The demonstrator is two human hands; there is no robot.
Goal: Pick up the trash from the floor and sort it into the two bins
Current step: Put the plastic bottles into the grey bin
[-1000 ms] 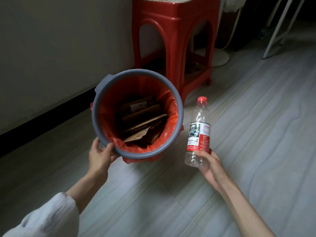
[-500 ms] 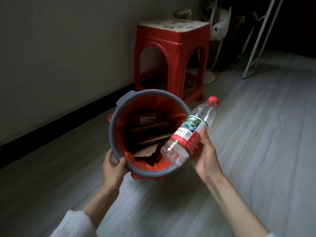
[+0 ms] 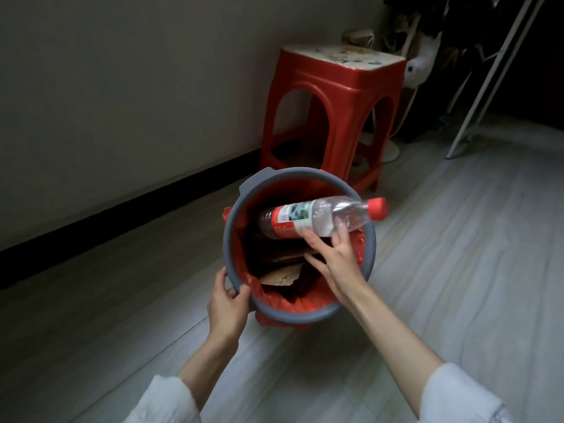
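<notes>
A grey bin (image 3: 236, 215) with a red liner stands on the floor, holding pieces of cardboard (image 3: 280, 274). A clear plastic bottle (image 3: 305, 219) with a red label and red cap lies almost level over the bin's mouth, cap pointing right past the rim. My right hand (image 3: 338, 264) is over the bin just below the bottle. Its fingers are spread and nearly straight, only the fingertips touch the bottle, and the thumb is off it. My left hand (image 3: 227, 306) grips the bin's near left rim.
A red plastic stool (image 3: 335, 96) stands right behind the bin against the wall. A white round base (image 3: 386, 149) and slanted white rack legs (image 3: 488, 80) are at the back right. Pale wood floor stretches to the right and front.
My right hand has swung the bottle from beside the bin to over its mouth, tipping it flat, and the fingers have opened off it. My left hand keeps its hold on the rim.
</notes>
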